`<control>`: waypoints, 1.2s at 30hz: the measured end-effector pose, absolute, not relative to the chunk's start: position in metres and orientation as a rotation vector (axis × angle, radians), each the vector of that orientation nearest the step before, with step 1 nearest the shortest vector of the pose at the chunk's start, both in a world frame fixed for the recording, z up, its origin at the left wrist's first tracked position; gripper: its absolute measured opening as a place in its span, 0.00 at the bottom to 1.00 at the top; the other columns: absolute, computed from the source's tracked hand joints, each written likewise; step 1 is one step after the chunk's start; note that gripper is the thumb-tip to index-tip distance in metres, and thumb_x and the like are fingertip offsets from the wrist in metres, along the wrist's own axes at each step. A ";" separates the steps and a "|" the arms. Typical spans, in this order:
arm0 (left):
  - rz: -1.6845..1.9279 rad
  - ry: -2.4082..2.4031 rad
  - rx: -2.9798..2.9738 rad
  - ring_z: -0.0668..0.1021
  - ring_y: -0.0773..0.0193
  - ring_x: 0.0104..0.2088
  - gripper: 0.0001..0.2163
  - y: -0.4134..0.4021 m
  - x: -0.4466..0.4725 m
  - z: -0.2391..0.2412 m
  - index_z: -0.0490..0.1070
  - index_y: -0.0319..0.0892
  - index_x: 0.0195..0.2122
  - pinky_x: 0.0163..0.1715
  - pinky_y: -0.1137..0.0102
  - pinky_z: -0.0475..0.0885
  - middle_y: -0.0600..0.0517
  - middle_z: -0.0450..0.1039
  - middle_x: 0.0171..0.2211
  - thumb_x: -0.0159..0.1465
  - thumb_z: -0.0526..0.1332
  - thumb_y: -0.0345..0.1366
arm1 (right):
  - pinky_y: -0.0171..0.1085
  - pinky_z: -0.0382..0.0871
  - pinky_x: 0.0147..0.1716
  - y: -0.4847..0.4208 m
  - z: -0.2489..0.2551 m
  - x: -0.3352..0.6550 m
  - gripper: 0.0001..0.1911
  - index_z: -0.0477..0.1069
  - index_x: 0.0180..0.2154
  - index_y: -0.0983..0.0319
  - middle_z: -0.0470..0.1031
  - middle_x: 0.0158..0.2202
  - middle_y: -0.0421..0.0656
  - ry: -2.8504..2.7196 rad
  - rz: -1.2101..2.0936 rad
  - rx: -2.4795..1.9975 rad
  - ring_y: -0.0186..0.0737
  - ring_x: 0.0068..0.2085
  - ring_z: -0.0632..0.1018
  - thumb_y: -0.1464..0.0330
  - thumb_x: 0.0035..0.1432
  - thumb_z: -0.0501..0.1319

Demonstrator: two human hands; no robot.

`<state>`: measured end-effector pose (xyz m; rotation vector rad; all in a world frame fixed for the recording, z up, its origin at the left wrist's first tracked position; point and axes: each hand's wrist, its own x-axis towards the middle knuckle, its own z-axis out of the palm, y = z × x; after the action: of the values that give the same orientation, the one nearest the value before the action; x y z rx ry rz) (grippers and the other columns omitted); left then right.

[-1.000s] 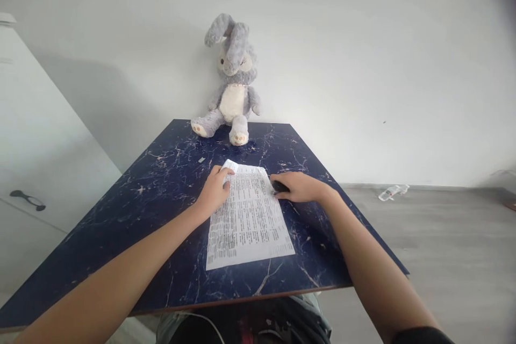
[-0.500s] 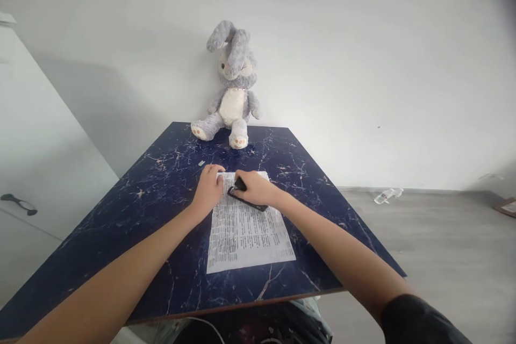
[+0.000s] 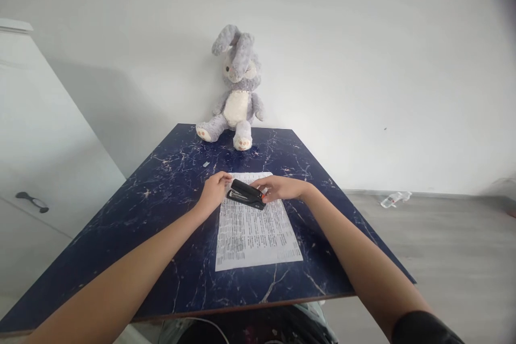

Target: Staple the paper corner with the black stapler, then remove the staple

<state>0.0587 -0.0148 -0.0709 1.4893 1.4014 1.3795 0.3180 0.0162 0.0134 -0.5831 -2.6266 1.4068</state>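
A black stapler point(image 3: 246, 194) lies slantwise over the upper part of a printed sheet of paper point(image 3: 258, 239), its jaws apart toward the left. My right hand point(image 3: 282, 188) grips its rear end from the right, near a small orange-red spot. At the sheet's upper left corner is my left hand point(image 3: 215, 189), with thumb and fingers closed on the paper's edge. Part of the sheet's top is hidden beneath the stapler and my fingers.
The sheet rests on a dark blue marbled table point(image 3: 177, 258). A grey plush rabbit point(image 3: 237, 102) sits at the far edge against the wall. A small pale scrap point(image 3: 206, 164) lies left of the paper. A white cabinet point(image 3: 48, 134) stands left; a clear plastic item point(image 3: 395, 199) lies on the floor.
My right hand has shifted from over the stapler's top to its rear end, uncovering the jaws. My left fingers have drawn in at the paper's corner. The view has shifted slightly.
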 end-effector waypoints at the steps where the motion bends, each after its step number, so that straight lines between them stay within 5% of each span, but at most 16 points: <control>1: 1.409 1.373 1.406 0.83 0.56 0.41 0.10 -0.014 0.059 -0.071 0.77 0.41 0.34 0.50 0.59 0.76 0.46 0.81 0.37 0.67 0.56 0.35 | 0.42 0.72 0.50 0.018 0.011 0.323 0.22 0.73 0.56 0.60 0.77 0.55 0.47 -2.579 1.468 -0.580 0.44 0.51 0.78 0.63 0.62 0.67; 6: 1.478 1.298 1.175 0.84 0.53 0.38 0.28 -0.016 0.060 -0.065 0.79 0.38 0.33 0.48 0.58 0.77 0.39 0.81 0.36 0.70 0.53 0.58 | 0.42 0.73 0.45 0.025 -0.007 0.326 0.23 0.76 0.53 0.60 0.78 0.50 0.47 -2.370 1.691 -0.701 0.44 0.46 0.78 0.66 0.55 0.71; 12: 1.456 1.306 1.126 0.84 0.53 0.38 0.31 -0.020 0.060 -0.057 0.79 0.38 0.32 0.47 0.60 0.77 0.40 0.82 0.35 0.69 0.52 0.62 | 0.43 0.73 0.46 0.011 -0.006 0.312 0.25 0.74 0.56 0.58 0.77 0.53 0.48 -2.427 1.329 -0.666 0.45 0.48 0.77 0.62 0.57 0.70; 15: 1.479 1.234 1.057 0.84 0.54 0.39 0.29 -0.020 0.062 -0.054 0.78 0.37 0.33 0.48 0.60 0.77 0.39 0.82 0.36 0.69 0.53 0.60 | 0.46 0.71 0.50 -0.003 -0.013 0.293 0.21 0.75 0.51 0.61 0.77 0.50 0.49 -2.496 0.845 -0.669 0.48 0.49 0.76 0.66 0.56 0.70; 19: 1.585 1.174 0.895 0.84 0.56 0.43 0.23 -0.019 0.062 -0.051 0.76 0.38 0.36 0.52 0.59 0.77 0.40 0.81 0.40 0.72 0.55 0.54 | 0.43 0.74 0.44 -0.013 -0.024 0.278 0.19 0.74 0.50 0.62 0.80 0.43 0.45 -2.490 0.627 -0.791 0.45 0.42 0.80 0.77 0.56 0.63; 23: 1.483 1.062 0.759 0.83 0.55 0.46 0.19 -0.021 0.062 -0.048 0.73 0.41 0.37 0.52 0.58 0.78 0.40 0.80 0.42 0.73 0.54 0.51 | 0.51 0.68 0.60 -0.017 -0.021 0.279 0.30 0.68 0.62 0.60 0.72 0.63 0.50 -2.426 0.110 -0.759 0.51 0.64 0.72 0.83 0.61 0.53; 26: 1.328 0.963 0.805 0.83 0.54 0.45 0.20 -0.023 0.063 -0.046 0.73 0.41 0.37 0.50 0.58 0.79 0.40 0.80 0.41 0.72 0.55 0.53 | 0.56 0.60 0.67 -0.019 -0.016 0.280 0.27 0.68 0.63 0.60 0.68 0.66 0.50 -2.539 -0.201 -0.652 0.54 0.70 0.63 0.82 0.66 0.51; 32: 1.375 0.913 0.836 0.82 0.55 0.50 0.05 -0.024 0.069 -0.050 0.75 0.38 0.39 0.56 0.58 0.76 0.40 0.80 0.45 0.70 0.61 0.33 | 0.55 0.62 0.65 -0.020 -0.016 0.277 0.27 0.70 0.61 0.58 0.71 0.64 0.47 -2.470 -0.164 -0.756 0.53 0.69 0.65 0.82 0.65 0.52; 36: 1.701 1.053 0.876 0.84 0.58 0.46 0.03 -0.025 0.065 -0.046 0.70 0.39 0.43 0.57 0.56 0.76 0.42 0.80 0.44 0.71 0.58 0.31 | 0.44 0.74 0.46 -0.010 -0.018 0.281 0.20 0.76 0.49 0.62 0.81 0.47 0.47 -2.271 0.274 -1.045 0.49 0.47 0.80 0.79 0.55 0.60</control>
<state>0.0650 -0.0251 -0.0463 0.8764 1.0529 1.7009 0.2807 -0.0103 -0.0177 -1.0455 -2.2707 0.2736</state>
